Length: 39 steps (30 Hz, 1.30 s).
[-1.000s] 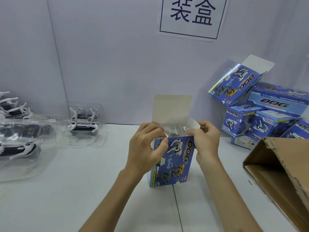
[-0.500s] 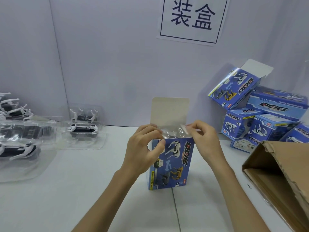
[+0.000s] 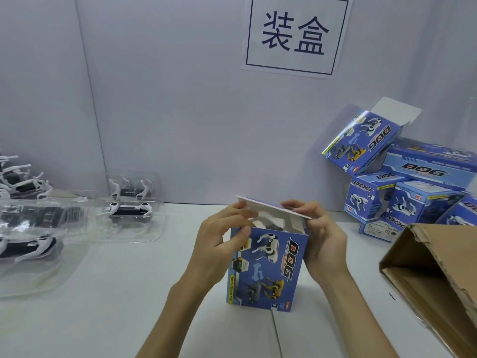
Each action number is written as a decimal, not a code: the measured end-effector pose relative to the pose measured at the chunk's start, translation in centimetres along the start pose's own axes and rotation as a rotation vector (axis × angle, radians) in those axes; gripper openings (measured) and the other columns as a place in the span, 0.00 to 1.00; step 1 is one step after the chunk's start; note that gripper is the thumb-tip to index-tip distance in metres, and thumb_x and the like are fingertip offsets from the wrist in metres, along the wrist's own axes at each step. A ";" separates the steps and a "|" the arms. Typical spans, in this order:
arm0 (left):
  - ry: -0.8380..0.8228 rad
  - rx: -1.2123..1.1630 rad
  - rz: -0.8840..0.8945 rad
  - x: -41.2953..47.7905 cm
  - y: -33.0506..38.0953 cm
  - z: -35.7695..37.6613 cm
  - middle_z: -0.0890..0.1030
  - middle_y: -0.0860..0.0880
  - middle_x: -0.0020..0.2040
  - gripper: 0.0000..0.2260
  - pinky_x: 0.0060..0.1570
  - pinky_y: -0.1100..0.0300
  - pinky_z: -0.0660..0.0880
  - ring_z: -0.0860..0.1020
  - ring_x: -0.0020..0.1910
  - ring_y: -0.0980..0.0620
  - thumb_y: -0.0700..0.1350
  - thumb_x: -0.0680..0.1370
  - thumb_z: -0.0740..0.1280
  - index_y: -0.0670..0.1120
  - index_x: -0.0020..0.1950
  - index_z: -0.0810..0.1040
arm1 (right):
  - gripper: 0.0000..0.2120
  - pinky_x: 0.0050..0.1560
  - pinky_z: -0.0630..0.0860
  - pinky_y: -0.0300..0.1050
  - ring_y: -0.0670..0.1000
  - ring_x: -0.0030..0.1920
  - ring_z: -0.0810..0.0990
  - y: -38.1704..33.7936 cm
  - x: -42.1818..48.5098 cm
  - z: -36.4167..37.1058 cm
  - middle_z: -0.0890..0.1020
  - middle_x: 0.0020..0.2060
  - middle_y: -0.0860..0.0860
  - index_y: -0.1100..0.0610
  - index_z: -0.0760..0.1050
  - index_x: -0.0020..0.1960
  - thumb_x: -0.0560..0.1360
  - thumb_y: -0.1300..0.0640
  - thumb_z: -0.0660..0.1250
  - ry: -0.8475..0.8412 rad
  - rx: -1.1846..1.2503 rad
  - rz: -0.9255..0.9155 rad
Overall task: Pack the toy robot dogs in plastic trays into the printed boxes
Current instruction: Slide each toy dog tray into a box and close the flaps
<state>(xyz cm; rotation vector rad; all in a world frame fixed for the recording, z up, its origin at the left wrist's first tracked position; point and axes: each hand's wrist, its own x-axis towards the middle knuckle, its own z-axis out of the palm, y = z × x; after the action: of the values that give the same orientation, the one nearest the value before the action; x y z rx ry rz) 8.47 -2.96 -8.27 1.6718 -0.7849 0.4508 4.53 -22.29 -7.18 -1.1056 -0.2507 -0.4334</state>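
Now the lid flap [image 3: 271, 208], upright moments before, lay folded over the printed box [image 3: 268, 267] on the desk [image 3: 124, 293], left hand [image 3: 219, 244] gripping the box, right hand [image 3: 322, 241] pinching the flap; closure likely next.

Trays [image 3: 129, 205] lie left, box [image 3: 268, 267] centre, stacked boxes [image 3: 402, 192] right

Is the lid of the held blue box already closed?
Not fully. The lid is bent over the box, but a gap shows beneath its edge. Left hand grips the box, right hand pinches the lid.
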 end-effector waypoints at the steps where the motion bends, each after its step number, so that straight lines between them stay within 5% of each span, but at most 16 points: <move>1: 0.025 0.067 0.048 -0.4 0.1 0.2 0.83 0.65 0.55 0.11 0.66 0.50 0.71 0.74 0.65 0.63 0.47 0.78 0.65 0.46 0.50 0.86 | 0.08 0.42 0.80 0.44 0.55 0.50 0.84 -0.2 -0.3 0.0 0.84 0.51 0.57 0.58 0.75 0.37 0.69 0.61 0.57 -0.029 -0.006 -0.015; 4: 0.111 0.257 0.234 -1.7 0.2 0.6 0.80 0.69 0.54 0.12 0.72 0.56 0.59 0.76 0.60 0.64 0.49 0.80 0.61 0.47 0.48 0.83 | 0.08 0.41 0.82 0.46 0.60 0.52 0.84 -0.3 -0.5 -0.1 0.84 0.53 0.59 0.57 0.73 0.36 0.72 0.57 0.60 -0.076 -0.104 -0.086; 7: 0.187 0.394 0.345 -2.4 0.1 0.7 0.82 0.61 0.53 0.10 0.74 0.50 0.55 0.77 0.59 0.61 0.46 0.79 0.61 0.49 0.46 0.82 | 0.11 0.39 0.82 0.48 0.64 0.52 0.84 0.0 -0.7 0.2 0.84 0.55 0.59 0.58 0.70 0.41 0.70 0.54 0.70 -0.134 -0.256 -0.145; 10: 0.302 0.517 0.404 -2.5 0.0 0.7 0.84 0.59 0.51 0.11 0.74 0.43 0.55 0.78 0.63 0.54 0.42 0.77 0.62 0.50 0.46 0.85 | 0.16 0.42 0.83 0.49 0.61 0.53 0.84 -0.3 -1.0 0.1 0.83 0.57 0.56 0.57 0.74 0.50 0.69 0.48 0.71 -0.172 -0.346 -0.116; 13: 0.318 0.553 0.438 -2.3 0.1 0.6 0.85 0.57 0.51 0.12 0.67 0.49 0.62 0.77 0.65 0.49 0.40 0.76 0.61 0.49 0.45 0.84 | 0.21 0.45 0.84 0.49 0.59 0.54 0.84 -0.6 -1.3 0.0 0.84 0.56 0.53 0.51 0.80 0.59 0.69 0.44 0.71 -0.159 -0.457 -0.097; 16: 0.308 0.529 0.435 -2.5 0.2 0.7 0.86 0.52 0.53 0.10 0.59 0.55 0.68 0.76 0.64 0.47 0.41 0.77 0.62 0.46 0.45 0.83 | 0.18 0.45 0.83 0.44 0.54 0.61 0.81 -1.3 -1.5 0.0 0.83 0.58 0.47 0.47 0.84 0.56 0.68 0.42 0.74 -0.209 -0.523 -0.057; 19: 0.301 0.509 0.400 -2.9 0.3 1.1 0.85 0.51 0.57 0.09 0.60 0.52 0.68 0.75 0.65 0.48 0.39 0.77 0.63 0.47 0.49 0.83 | 0.12 0.58 0.79 0.50 0.48 0.71 0.73 -1.9 -1.5 0.0 0.81 0.62 0.41 0.49 0.84 0.55 0.72 0.51 0.72 -0.216 -0.679 -0.121; 22: 0.281 0.482 0.356 -3.2 0.6 1.2 0.83 0.54 0.58 0.12 0.63 0.53 0.66 0.74 0.67 0.50 0.41 0.77 0.61 0.48 0.51 0.83 | 0.14 0.71 0.69 0.55 0.43 0.70 0.72 -1.6 -1.7 1.0 0.81 0.61 0.37 0.43 0.83 0.55 0.75 0.57 0.65 -0.261 -0.805 -0.219; 24: 0.278 0.455 0.332 -3.3 0.7 1.2 0.82 0.54 0.60 0.12 0.65 0.55 0.65 0.73 0.68 0.51 0.42 0.77 0.60 0.47 0.53 0.83 | 0.14 0.67 0.72 0.59 0.45 0.66 0.76 -1.4 -1.8 1.8 0.82 0.58 0.35 0.39 0.82 0.55 0.76 0.55 0.64 -0.272 -0.846 -0.213; 28: 0.273 0.294 0.282 -3.6 0.4 1.7 0.79 0.50 0.64 0.12 0.64 0.59 0.72 0.74 0.67 0.53 0.39 0.78 0.62 0.44 0.56 0.84 | 0.10 0.55 0.81 0.52 0.48 0.62 0.79 -1.7 -1.8 2.3 0.83 0.56 0.37 0.42 0.83 0.54 0.73 0.48 0.74 -0.227 -0.797 -0.180; 33: 0.377 0.284 0.273 -4.0 0.4 1.8 0.70 0.50 0.62 0.13 0.58 0.63 0.72 0.72 0.65 0.54 0.39 0.75 0.63 0.46 0.53 0.85 | 0.09 0.47 0.84 0.47 0.50 0.61 0.81 -1.9 -1.6 2.8 0.85 0.54 0.41 0.46 0.85 0.51 0.72 0.53 0.72 -0.206 -0.715 -0.124; 39: 0.389 0.313 0.282 -4.2 0.5 1.5 0.71 0.49 0.57 0.12 0.55 0.66 0.67 0.72 0.59 0.53 0.44 0.74 0.63 0.49 0.52 0.85 | 0.10 0.42 0.83 0.42 0.49 0.58 0.83 -2.5 -1.3 2.6 0.86 0.52 0.45 0.51 0.86 0.48 0.75 0.65 0.72 -0.224 -0.661 -0.060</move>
<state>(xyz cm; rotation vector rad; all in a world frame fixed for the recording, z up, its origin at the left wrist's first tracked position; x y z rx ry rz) 5.06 -3.33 -11.09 1.6855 -0.6828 1.1075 2.27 -20.56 -4.60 -1.8034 -0.3504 -0.4591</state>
